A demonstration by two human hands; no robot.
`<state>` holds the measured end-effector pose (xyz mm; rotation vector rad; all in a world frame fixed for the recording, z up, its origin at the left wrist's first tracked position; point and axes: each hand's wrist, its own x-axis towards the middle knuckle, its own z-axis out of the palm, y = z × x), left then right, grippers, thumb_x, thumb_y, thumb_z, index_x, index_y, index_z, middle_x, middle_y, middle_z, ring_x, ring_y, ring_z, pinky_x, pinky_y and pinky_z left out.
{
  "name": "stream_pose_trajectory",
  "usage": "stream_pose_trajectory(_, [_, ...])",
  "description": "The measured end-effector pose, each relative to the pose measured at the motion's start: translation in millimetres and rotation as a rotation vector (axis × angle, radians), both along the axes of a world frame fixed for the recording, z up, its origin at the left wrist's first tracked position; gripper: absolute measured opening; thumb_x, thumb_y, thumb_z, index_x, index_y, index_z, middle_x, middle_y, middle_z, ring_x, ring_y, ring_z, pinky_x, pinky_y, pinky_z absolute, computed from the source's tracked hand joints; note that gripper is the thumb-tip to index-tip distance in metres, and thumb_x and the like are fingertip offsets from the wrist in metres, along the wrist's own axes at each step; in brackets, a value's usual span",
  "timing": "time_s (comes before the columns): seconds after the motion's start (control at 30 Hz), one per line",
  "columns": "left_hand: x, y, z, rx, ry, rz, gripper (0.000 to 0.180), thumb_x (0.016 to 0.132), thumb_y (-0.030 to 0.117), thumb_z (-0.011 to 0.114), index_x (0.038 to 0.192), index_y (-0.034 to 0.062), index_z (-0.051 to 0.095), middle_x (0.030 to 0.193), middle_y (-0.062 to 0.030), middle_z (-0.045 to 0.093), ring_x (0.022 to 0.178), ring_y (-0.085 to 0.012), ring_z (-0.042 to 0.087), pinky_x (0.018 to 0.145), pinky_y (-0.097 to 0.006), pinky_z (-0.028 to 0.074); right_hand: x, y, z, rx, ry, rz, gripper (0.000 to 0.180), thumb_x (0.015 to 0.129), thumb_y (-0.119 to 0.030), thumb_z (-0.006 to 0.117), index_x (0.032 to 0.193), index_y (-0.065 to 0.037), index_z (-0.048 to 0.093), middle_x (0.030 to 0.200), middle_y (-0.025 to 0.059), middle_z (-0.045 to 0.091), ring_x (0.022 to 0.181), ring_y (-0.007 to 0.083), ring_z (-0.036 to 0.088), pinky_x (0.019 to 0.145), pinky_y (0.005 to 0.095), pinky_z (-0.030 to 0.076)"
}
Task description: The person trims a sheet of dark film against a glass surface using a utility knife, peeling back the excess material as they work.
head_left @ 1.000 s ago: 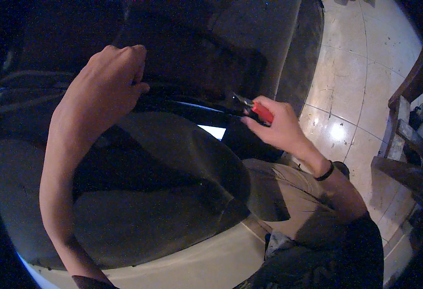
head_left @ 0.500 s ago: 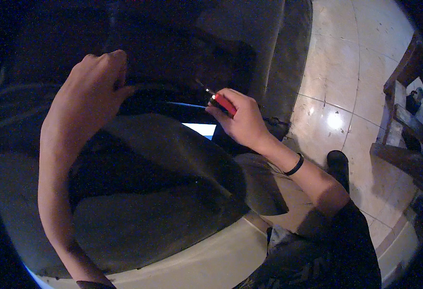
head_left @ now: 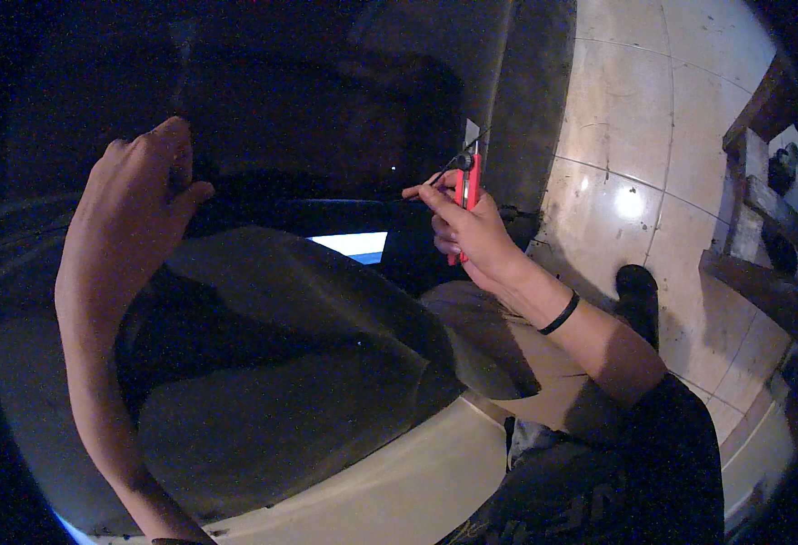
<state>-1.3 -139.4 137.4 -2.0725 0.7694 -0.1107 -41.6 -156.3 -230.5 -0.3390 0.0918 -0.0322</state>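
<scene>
Red-handled pliers (head_left: 468,191) sit clamped in my right hand (head_left: 472,232), jaws up, nipping a thin wire for control. Left of the pliers, my left hand (head_left: 140,195) curls pinched over the dark panel edge (head_left: 326,211), steadying it.

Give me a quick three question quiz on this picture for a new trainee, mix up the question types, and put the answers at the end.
1. True or false: the right hand holds a red-handled tool.
2. Which wrist wears the black band? A) left B) right C) neither
3. Fill in: the left hand grips the dark ____ of the large dark panel.

Key
1. True; the tool stands roughly upright in the fingers.
2. B.
3. Edge; what lies beyond it is too dark to tell.
</scene>
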Motion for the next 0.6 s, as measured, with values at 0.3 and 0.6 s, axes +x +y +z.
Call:
stream_pose_trajectory(0.3, [-0.1, 14.8, -6.8, -0.089, 0.008, -0.128, 0.029, 0.086, 0.004, 0.077, 0.109, 0.0058, 0.059, 0.097, -0.0166, 0.074, 0.096, -0.0425, 0.069, 0.083, -0.053, 0.053, 2.0, 3.2, 8.0, -0.031, 0.03, -0.008, 0.011, 0.11, -0.021, 0.062, 0.108, -0.012, 0.056, 0.117, 0.006, 0.071, 0.055, 0.0009, 0.037, 0.048, 0.0194, 0.032])
stream_pose_trajectory(0.6, [6.8, 18.3, -3.8, -0.081, 0.047, -0.089, 0.026, 0.087, 0.005, 0.076, 0.107, 0.0063, 0.058, 0.096, -0.0159, 0.073, 0.094, -0.0429, 0.068, 0.082, -0.055, 0.052, 17.5, -6.0, 22.2, 0.092, -0.129, 0.107, 0.014, 0.113, -0.027, 0.057, 0.11, -0.014, 0.051, 0.109, 0.0032, 0.065, 0.056, 0.0009, 0.037, 0.047, 0.019, 0.031])
